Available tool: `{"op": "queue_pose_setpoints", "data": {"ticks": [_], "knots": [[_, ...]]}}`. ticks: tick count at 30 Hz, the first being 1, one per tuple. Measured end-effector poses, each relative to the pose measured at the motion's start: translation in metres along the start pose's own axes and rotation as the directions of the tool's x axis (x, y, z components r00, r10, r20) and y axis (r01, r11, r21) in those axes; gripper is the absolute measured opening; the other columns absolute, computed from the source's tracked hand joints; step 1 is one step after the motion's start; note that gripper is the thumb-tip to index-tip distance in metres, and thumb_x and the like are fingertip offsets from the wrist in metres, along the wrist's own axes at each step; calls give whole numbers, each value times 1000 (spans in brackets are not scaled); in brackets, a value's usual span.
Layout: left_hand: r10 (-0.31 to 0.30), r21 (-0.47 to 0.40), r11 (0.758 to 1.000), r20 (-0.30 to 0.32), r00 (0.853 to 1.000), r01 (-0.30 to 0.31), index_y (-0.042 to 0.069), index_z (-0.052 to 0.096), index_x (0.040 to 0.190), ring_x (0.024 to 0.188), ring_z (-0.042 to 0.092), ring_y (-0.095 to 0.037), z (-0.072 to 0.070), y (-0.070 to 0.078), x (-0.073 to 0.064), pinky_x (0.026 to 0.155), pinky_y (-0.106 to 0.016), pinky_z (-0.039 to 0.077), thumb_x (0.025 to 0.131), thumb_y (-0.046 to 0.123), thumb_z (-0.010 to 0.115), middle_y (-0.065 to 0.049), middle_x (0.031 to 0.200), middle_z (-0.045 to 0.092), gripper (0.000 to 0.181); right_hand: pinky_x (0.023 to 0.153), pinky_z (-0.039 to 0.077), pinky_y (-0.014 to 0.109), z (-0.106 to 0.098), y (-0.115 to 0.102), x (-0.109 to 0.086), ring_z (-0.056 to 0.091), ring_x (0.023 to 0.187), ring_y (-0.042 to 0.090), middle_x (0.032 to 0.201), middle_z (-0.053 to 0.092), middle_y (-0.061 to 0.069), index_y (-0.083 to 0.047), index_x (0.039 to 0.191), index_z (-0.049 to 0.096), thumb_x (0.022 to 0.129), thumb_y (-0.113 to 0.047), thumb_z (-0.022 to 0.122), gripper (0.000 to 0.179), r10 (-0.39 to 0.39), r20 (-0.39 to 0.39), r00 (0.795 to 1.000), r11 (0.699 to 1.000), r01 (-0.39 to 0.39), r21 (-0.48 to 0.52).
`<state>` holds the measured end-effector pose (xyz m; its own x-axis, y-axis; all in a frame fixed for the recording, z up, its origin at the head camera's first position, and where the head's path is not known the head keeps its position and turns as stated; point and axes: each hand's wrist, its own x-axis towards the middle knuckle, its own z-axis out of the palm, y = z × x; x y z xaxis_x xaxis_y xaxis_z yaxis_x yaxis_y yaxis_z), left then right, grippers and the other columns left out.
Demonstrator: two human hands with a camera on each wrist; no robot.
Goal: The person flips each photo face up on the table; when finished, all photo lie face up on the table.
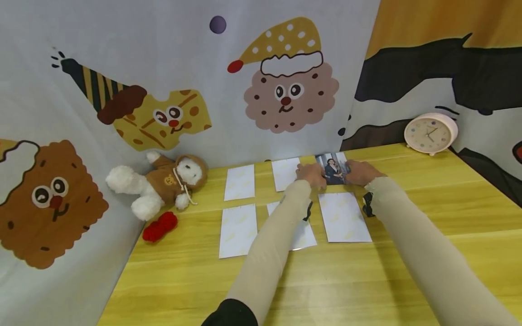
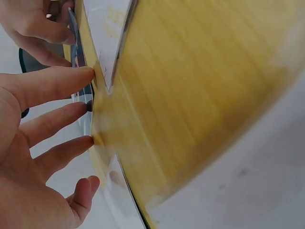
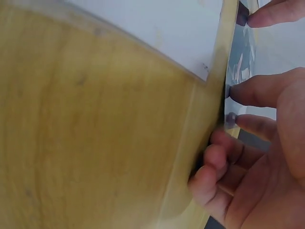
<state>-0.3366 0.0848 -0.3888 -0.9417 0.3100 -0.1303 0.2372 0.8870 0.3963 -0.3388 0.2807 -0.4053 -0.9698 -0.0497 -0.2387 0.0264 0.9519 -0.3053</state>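
A glossy photo (image 1: 332, 168) of a person in a dark suit lies at the back of the yellow wood-grain table, at the right end of the back row. My left hand (image 1: 311, 174) is at its left edge; the left wrist view shows spread, mostly straight fingers (image 2: 57, 86) touching there. At the right edge my right hand (image 1: 363, 173) touches the photo with thumb and forefinger (image 3: 257, 126), its other fingers curled beside it. Just in front lies a white card (image 1: 344, 217). Another white card (image 1: 284, 173) is left of the photo, partly behind my left hand.
More white cards (image 1: 239, 182) lie left, one partly under my left forearm. A plush toy (image 1: 167, 179) and a red yarn bundle (image 1: 160, 226) are at the left edge. A round clock (image 1: 430, 133) stands at the back right. Behind hangs a cartoon-printed curtain (image 1: 228, 113).
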Motion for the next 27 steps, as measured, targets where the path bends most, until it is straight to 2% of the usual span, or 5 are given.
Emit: {"op": "queue_pose_setpoints", "data": {"ticks": [12,16,20,24,27], "knots": [[22,-73,997,65,998,-17,31,60,139,136,39,-34,-13,-4,-8,102,-49,48,86,24,76,-3,147,51,55,109,39,66,-7,-3,-6,45,130,53,152,35,37,2,155,27,95,-29,48,71,24,53,998,1000,-23,-11],[118,-112,988,120,986,-105,26,62,137,141,38,-36,-31,-13,-19,113,-52,40,87,28,77,-4,148,53,52,111,36,68,-6,-1,-6,39,135,57,154,32,37,2,155,27,96,-30,48,71,7,61,998,1000,-5,-18],[249,-247,947,164,954,-205,18,59,140,142,44,-31,-42,-30,-34,118,-47,37,90,27,75,-7,149,55,52,110,34,70,-6,6,-9,36,137,60,153,31,39,-3,160,13,103,-35,38,70,-31,63,998,999,32,-10],[299,-320,920,192,935,-229,11,56,141,135,53,-26,-51,-48,-54,114,-41,44,94,26,70,-11,144,58,52,84,55,56,-19,14,-23,64,89,46,140,46,42,-6,162,3,107,-43,29,70,-67,32,997,994,64,90],[283,-329,923,222,933,-202,10,56,141,127,59,-24,-55,-57,-69,108,-39,49,97,29,66,-10,137,64,49,59,52,40,-31,13,-37,47,52,22,102,61,33,1,158,21,108,-44,33,69,-113,43,993,984,106,140]]}}
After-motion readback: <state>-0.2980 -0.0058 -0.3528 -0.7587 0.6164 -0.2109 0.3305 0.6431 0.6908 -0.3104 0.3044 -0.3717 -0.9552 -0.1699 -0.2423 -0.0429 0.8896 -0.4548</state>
